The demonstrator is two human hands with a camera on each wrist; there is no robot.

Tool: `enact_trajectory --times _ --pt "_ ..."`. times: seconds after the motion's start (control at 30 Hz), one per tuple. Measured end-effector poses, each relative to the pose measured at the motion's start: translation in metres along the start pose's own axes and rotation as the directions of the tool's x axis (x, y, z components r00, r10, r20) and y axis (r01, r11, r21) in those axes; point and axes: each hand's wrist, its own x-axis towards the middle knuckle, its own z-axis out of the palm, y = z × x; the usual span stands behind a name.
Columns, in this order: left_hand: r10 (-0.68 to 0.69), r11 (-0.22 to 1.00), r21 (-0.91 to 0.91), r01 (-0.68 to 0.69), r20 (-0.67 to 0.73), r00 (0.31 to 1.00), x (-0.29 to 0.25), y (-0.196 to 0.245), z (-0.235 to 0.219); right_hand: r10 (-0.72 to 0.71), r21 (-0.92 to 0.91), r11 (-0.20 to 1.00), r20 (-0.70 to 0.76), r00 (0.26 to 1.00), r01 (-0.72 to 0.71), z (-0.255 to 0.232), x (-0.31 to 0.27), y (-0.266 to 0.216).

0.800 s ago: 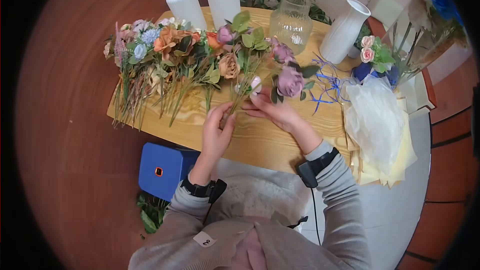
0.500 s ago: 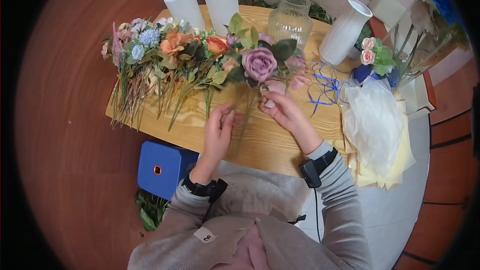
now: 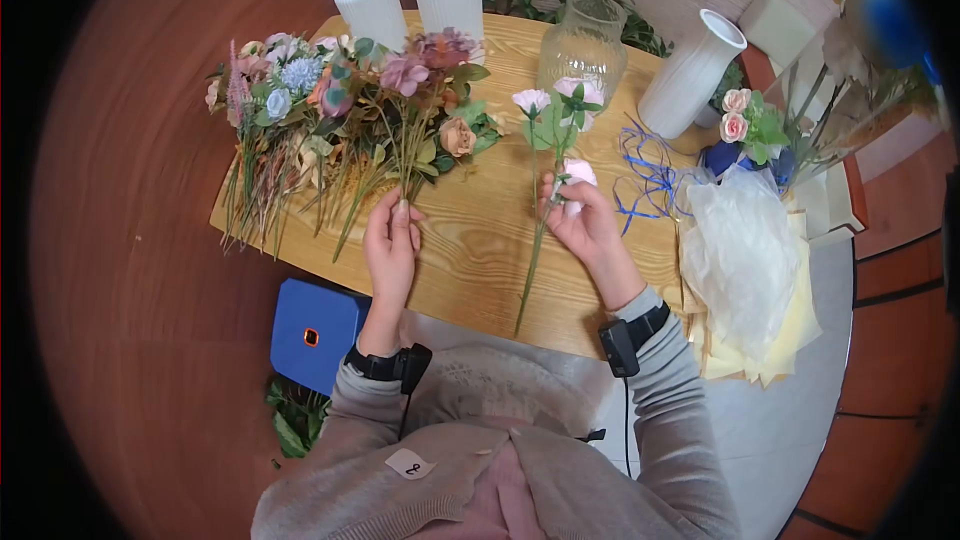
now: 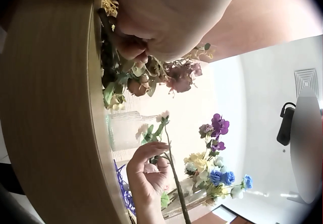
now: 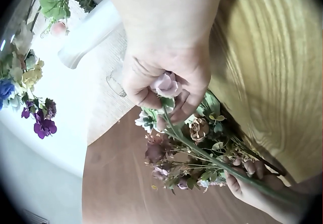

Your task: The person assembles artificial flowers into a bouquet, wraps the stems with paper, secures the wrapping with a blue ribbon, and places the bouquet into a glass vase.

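Observation:
My left hand (image 3: 392,245) grips the thin stems of mauve and dusty-purple flowers (image 3: 405,73), which stand up over the flower pile. To the right, my right hand (image 3: 585,227) pinches a long green stem (image 3: 530,275) bearing pale pink roses (image 3: 577,100). One pale pink rose (image 5: 166,85) sits against that palm in the right wrist view, the thumb and fingers closing on the stem just beside it. A tan rose (image 3: 457,137) lies on the table between the two hands.
Mixed artificial flowers (image 3: 290,90) cover the table's left side. White vases (image 3: 448,0) and a ribbed glass vase (image 3: 583,45) stand at the back, a slanted white vase (image 3: 690,75) at right. Blue ribbon (image 3: 650,175) and wrapping sheets (image 3: 745,250) lie on the right.
My left hand has shifted left, and the purple flowers have swung from the middle over to the left pile. The pale pink stem now shows apart from them in my right hand.

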Motion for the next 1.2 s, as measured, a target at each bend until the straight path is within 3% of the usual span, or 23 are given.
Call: enact_trajectory --times 0.03,0.17,0.23,0.27,0.33,0.37,0.47,0.5,0.6,0.63,0.67,0.7,0.73,0.77,0.8,0.87,1.0,1.07,1.2 --pt "0.020 1.000 0.013 -0.020 0.003 1.000 0.000 0.001 0.000 0.015 0.036 0.999 0.067 0.998 -0.017 0.004 -0.002 0.000" --pt "0.084 0.992 0.092 -0.084 0.000 0.996 -0.006 0.006 0.004 -0.015 0.018 1.000 0.064 0.998 0.013 0.014 -0.006 0.000" --pt "0.447 0.791 0.435 -0.431 0.069 0.892 -0.004 0.008 0.008 -0.005 0.096 0.995 0.378 0.926 -0.034 0.006 -0.004 -0.003" --pt "0.447 0.791 0.434 -0.430 0.068 0.892 -0.005 0.013 0.011 -0.004 0.095 0.995 0.378 0.926 -0.035 0.004 -0.005 -0.005" --pt "0.349 0.699 0.586 -0.411 0.222 0.910 -0.009 0.025 0.017 0.044 0.129 0.982 0.563 0.826 -0.140 0.003 -0.006 -0.007" --pt "0.266 0.743 0.555 -0.375 0.269 0.926 -0.008 0.024 0.018 0.045 0.128 0.982 0.562 0.826 -0.141 0.003 -0.006 -0.007" --pt "0.211 0.702 0.587 -0.403 0.369 0.905 -0.009 0.019 0.019 0.061 0.085 0.989 0.523 0.850 -0.124 0.007 -0.006 -0.009" --pt "0.213 0.702 0.586 -0.404 0.368 0.905 -0.009 0.018 0.020 0.019 0.061 0.997 0.464 0.886 -0.054 0.009 -0.005 -0.009" --pt "0.246 0.718 0.555 -0.421 0.363 0.899 -0.010 0.019 0.021 -0.048 -0.053 0.996 0.309 0.950 0.067 0.016 -0.004 -0.004" --pt "0.319 0.645 0.586 -0.491 0.378 0.869 -0.009 0.024 0.023 -0.077 -0.144 0.983 0.217 0.973 0.110 0.019 -0.004 -0.002" --pt "0.386 0.565 0.612 -0.554 0.397 0.833 -0.008 0.027 0.026 -0.084 -0.144 0.983 0.215 0.973 0.117 0.020 -0.003 0.000" --pt "0.388 0.566 0.606 -0.559 0.403 0.829 -0.009 0.028 0.028 -0.087 -0.192 0.972 0.230 0.969 0.133 0.019 -0.002 0.002" --pt "0.227 0.782 0.476 -0.402 0.384 0.895 -0.012 0.028 0.031 -0.090 -0.240 0.959 0.244 0.966 0.150 0.020 -0.002 0.003" --pt "0.049 0.926 0.327 -0.190 0.394 0.918 -0.017 0.028 0.033 -0.095 -0.273 0.948 0.252 0.963 0.165 0.021 -0.003 0.004" --pt "0.049 0.926 0.324 -0.191 0.398 0.916 -0.021 0.028 0.036 -0.100 -0.273 0.947 0.250 0.963 0.169 0.021 -0.003 0.005" --pt "-0.214 0.974 0.055 0.219 0.542 0.812 -0.027 0.029 0.043 -0.073 -0.373 0.909 0.297 0.952 0.186 0.021 -0.003 0.006" --pt "-0.247 0.967 0.092 0.237 0.552 0.796 -0.026 0.037 0.048 0.034 -0.340 0.934 0.388 0.921 0.109 0.031 -0.010 0.004" --pt "-0.246 0.925 -0.102 0.366 0.573 0.782 -0.023 0.034 0.045 0.132 -0.217 0.976 0.500 0.856 -0.024 0.036 -0.011 0.003" --pt "-0.218 0.910 -0.168 0.380 0.585 0.781 -0.022 0.023 0.038 0.213 -0.353 0.936 0.540 0.814 -0.011 0.040 -0.018 0.011"
